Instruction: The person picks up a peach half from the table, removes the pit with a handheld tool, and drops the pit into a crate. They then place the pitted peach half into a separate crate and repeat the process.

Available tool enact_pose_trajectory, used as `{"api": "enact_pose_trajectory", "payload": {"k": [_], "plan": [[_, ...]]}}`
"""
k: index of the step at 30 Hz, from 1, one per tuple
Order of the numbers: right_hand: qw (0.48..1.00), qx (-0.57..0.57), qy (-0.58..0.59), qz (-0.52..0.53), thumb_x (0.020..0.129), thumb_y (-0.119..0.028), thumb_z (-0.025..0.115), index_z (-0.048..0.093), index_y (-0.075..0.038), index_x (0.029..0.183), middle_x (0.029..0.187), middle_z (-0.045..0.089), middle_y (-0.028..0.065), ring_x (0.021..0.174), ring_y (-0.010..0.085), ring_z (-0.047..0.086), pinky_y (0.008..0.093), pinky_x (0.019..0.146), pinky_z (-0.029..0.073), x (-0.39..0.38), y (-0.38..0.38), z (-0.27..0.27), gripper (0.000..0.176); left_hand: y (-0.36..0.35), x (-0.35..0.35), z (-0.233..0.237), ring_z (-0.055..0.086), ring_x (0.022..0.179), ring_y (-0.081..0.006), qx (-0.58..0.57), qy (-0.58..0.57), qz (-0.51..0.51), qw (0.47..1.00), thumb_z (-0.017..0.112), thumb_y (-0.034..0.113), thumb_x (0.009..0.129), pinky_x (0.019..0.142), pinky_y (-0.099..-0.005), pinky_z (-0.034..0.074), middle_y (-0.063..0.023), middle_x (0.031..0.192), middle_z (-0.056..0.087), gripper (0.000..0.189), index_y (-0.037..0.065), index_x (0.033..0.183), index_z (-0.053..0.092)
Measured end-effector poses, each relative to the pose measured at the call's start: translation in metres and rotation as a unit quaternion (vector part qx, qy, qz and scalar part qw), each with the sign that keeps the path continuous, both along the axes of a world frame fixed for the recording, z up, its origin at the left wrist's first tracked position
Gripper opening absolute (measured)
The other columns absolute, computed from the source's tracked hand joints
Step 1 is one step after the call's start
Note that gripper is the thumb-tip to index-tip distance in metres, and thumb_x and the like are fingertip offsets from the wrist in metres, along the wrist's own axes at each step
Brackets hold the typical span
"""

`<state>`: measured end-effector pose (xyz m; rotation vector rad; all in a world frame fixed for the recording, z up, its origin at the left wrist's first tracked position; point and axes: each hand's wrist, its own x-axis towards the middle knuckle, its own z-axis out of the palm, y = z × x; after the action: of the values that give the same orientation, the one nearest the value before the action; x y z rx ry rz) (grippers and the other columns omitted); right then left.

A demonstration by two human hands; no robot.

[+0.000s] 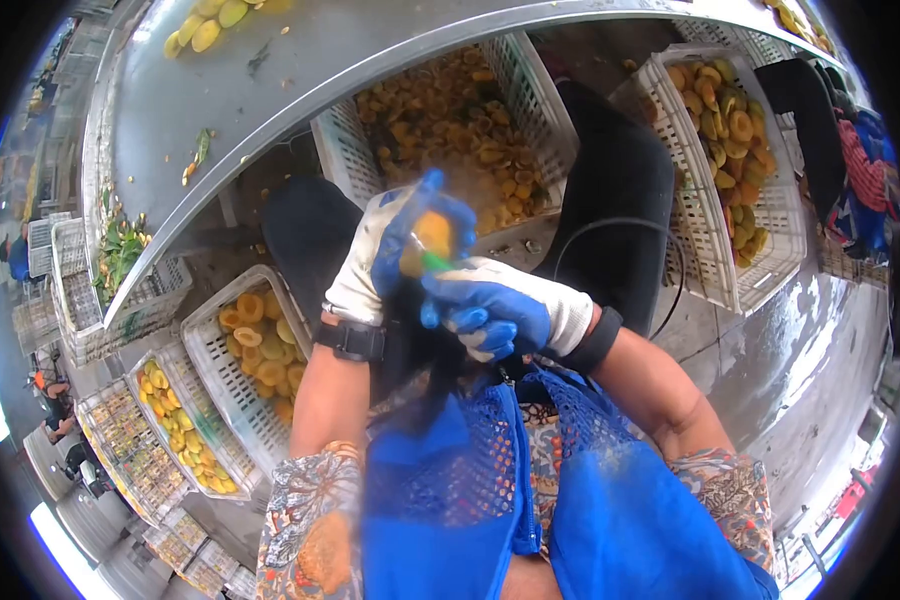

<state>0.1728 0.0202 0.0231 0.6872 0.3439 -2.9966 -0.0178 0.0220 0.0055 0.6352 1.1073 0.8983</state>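
Note:
Both hands wear white gloves with blue palms and meet above my lap. My left hand [382,238] is closed around a yellow-orange peach [433,235], blurred by motion. My right hand [510,305] is wrapped around a small tool with a green handle [436,262], held right against the fruit. Most of the tool is hidden by fingers and blur, so its working end cannot be made out. Beyond the hands, between my knees, a white plastic crate [345,150] holds many orange fruit pieces.
A metal table [300,50] curves across the front, with yellow fruit [207,30] and leafy scraps on it. A crate of fruit halves [770,215] stands at right on wet floor. More fruit crates [205,345] line the left. Another person [865,170] sits far right.

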Motion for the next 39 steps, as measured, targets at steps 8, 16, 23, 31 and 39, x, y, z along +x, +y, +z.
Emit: {"api": "enact_pose_trajectory", "payload": {"k": [8, 16, 23, 31, 39], "plan": [[0.943, -0.252, 0.172, -0.136, 0.106, -0.033, 0.044, 0.061, -0.001, 0.102, 0.059, 0.045, -0.0081, 0.039, 0.0044, 0.041, 0.023, 0.039, 0.035, -0.004, -0.012, -0.015, 0.036, 0.012, 0.006, 0.01, 0.066, 0.069, -0.0224, 0.039, -0.015, -0.009, 0.999, 0.053, 0.046, 0.099, 0.066, -0.0327, 0.056, -0.0137, 0.081, 0.069, 0.051, -0.002, 0.095, 0.069], [0.865, -0.333, 0.322, -0.19, 0.107, -0.034, 0.038, 0.061, -0.001, 0.11, 0.061, 0.047, -0.0075, 0.043, 0.007, 0.047, 0.0275, 0.039, 0.037, -0.012, -0.018, -0.041, 0.04, 0.018, 0.028, -0.02, 0.068, 0.072, -0.023, 0.019, -0.134, 0.138, 0.981, 0.051, 0.052, 0.099, 0.062, -0.0328, 0.057, -0.0107, 0.09, 0.07, 0.05, 0.004, 0.105, 0.066], [0.959, -0.034, 0.084, -0.268, 0.103, -0.039, 0.05, 0.062, -0.002, 0.106, 0.061, 0.042, -0.0057, 0.039, 0.005, 0.035, 0.0238, 0.04, 0.031, 0.003, 0.017, 0.002, 0.039, 0.002, 0.019, -0.032, 0.063, 0.105, -0.0284, 0.039, -0.447, 0.183, 0.875, 0.049, 0.056, 0.097, 0.092, -0.0405, 0.053, -0.0133, 0.113, 0.066, 0.058, 0.005, 0.121, 0.061], [0.688, 0.62, -0.361, -0.105, 0.097, -0.034, 0.058, 0.054, 0.001, 0.111, 0.081, 0.067, 0.0228, 0.072, 0.0365, 0.067, 0.0438, 0.065, 0.051, -0.005, 0.038, 0.012, 0.038, -0.002, -0.021, -0.002, 0.063, 0.112, -0.031, 0.099, -0.275, 0.289, 0.912, 0.048, 0.04, 0.101, 0.098, -0.0417, 0.051, -0.0176, 0.119, 0.066, 0.048, -0.001, 0.123, 0.061], [0.575, 0.731, -0.357, -0.081, 0.096, -0.028, 0.058, 0.045, 0.001, 0.129, 0.079, 0.066, 0.027, 0.074, 0.0439, 0.066, 0.0501, 0.065, 0.051, -0.006, 0.021, -0.024, 0.045, -0.134, -0.167, 0.026, 0.058, 0.119, -0.0301, 0.229, 0.104, 0.411, 0.876, 0.041, 0.037, 0.105, 0.099, -0.0423, 0.049, -0.0131, 0.134, 0.057, 0.051, -0.001, 0.139, 0.047]]}}
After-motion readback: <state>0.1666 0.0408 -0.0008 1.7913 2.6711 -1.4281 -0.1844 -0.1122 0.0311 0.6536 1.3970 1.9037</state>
